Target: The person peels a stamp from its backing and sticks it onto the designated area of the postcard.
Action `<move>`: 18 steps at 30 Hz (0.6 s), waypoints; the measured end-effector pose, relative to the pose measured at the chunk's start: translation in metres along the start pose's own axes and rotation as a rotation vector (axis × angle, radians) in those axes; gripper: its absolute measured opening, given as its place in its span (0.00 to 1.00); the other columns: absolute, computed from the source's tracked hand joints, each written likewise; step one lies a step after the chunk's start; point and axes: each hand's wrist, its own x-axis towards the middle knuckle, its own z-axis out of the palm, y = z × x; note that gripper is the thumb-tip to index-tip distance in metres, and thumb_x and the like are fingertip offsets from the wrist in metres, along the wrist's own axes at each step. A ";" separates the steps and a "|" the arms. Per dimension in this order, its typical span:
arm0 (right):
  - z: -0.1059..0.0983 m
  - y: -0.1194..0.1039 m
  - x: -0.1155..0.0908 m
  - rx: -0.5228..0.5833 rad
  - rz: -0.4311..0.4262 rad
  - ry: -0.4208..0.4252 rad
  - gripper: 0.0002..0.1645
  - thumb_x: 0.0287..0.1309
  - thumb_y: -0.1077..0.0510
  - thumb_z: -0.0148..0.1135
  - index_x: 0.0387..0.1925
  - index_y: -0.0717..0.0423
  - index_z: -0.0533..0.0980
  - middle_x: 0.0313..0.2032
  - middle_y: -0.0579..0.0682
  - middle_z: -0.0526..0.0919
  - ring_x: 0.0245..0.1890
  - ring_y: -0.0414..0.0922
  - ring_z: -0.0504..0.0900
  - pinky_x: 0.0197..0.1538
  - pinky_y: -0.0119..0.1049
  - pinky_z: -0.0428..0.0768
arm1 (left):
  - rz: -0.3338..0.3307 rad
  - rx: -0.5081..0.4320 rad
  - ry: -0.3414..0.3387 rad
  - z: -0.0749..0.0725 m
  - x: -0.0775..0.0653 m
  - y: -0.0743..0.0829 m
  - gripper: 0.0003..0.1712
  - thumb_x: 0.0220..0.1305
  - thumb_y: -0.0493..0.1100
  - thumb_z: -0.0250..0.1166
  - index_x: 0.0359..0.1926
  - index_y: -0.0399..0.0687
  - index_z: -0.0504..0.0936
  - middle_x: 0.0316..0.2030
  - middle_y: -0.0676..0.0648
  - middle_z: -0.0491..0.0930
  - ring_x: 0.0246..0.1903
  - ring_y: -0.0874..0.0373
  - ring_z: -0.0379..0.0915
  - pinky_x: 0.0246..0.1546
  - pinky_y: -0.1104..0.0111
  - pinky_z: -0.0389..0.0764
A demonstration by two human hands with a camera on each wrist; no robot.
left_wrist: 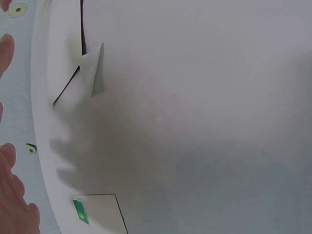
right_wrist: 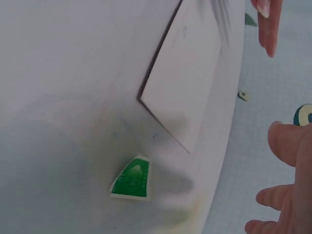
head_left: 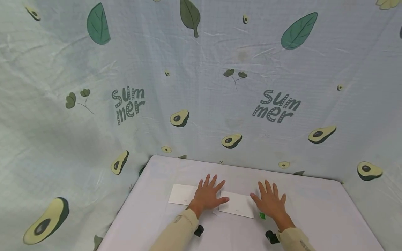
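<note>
Fingers spread and straight, my left hand (head_left: 208, 196) is over the table between two white cards, holding nothing. The left card (head_left: 182, 194) is partly covered by that hand; the right card (head_left: 236, 205) lies flat between the two hands. My right hand (head_left: 272, 203) also has its fingers spread, just right of the right card, with nothing in it. A small green piece with a white border (right_wrist: 131, 180) lies near that card's corner, below the right hand. Between the cards a small white paper flap (left_wrist: 97, 73) sticks up. Only some fingers show in each wrist view.
The white table (head_left: 314, 198) has rounded far corners. Behind it and at its sides hangs a pale cloth (head_left: 201, 90) printed with avocados, leaves and lettering. Dark devices (head_left: 199, 230) sit at both wrists, by the light sleeves (head_left: 176, 232).
</note>
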 end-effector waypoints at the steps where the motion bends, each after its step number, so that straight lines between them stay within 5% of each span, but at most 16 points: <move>1: 0.001 0.003 -0.001 -0.002 0.003 -0.004 0.47 0.74 0.37 0.53 0.80 0.63 0.56 0.81 0.70 0.49 0.80 0.76 0.42 0.71 0.86 0.42 | 0.005 0.005 -0.003 0.001 0.000 0.001 0.45 0.69 0.78 0.51 0.81 0.71 0.58 0.84 0.48 0.52 0.84 0.42 0.41 0.82 0.43 0.52; 18: 0.022 0.049 -0.017 0.060 0.043 -0.082 0.45 0.71 0.39 0.61 0.76 0.61 0.62 0.80 0.69 0.54 0.77 0.76 0.52 0.67 0.87 0.52 | 0.026 0.019 -0.026 0.023 -0.002 0.006 0.47 0.68 0.76 0.55 0.81 0.65 0.61 0.82 0.48 0.56 0.83 0.43 0.48 0.81 0.46 0.58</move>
